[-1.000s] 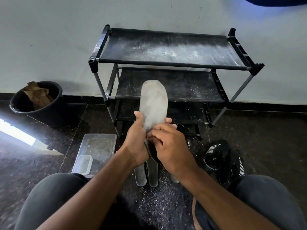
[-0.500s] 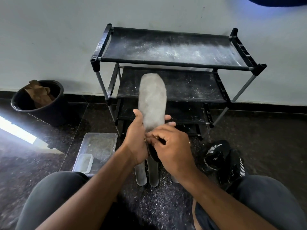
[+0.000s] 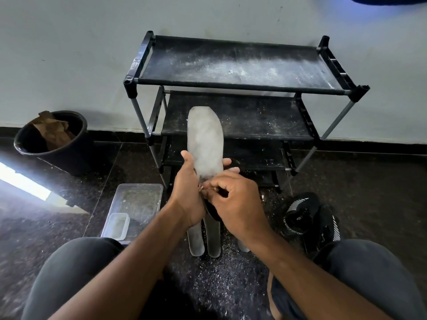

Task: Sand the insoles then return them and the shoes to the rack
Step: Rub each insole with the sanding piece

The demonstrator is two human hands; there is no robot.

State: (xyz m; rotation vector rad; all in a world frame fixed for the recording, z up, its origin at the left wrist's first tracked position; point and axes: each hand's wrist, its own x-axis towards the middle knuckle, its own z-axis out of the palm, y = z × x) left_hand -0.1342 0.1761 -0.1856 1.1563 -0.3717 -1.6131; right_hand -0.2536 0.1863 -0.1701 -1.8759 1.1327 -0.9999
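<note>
Your left hand (image 3: 187, 199) grips insole (image 3: 205, 144) near heel, toe up, in front of rack (image 3: 233, 86). Your right hand (image 3: 233, 199) pinches small sanding bit at heel; bit too hidden to name. Rub too hard: insole bends or slips from grip. Dust falls on insoles on floor (image 3: 203, 239). Shoes (image 3: 309, 218) wait by rack's right leg.

Small white lettering on the tongue of the black fabric shoes with white stripes (image 3: 309, 218), too small and blurred to read, no other text legible anywhere
</note>
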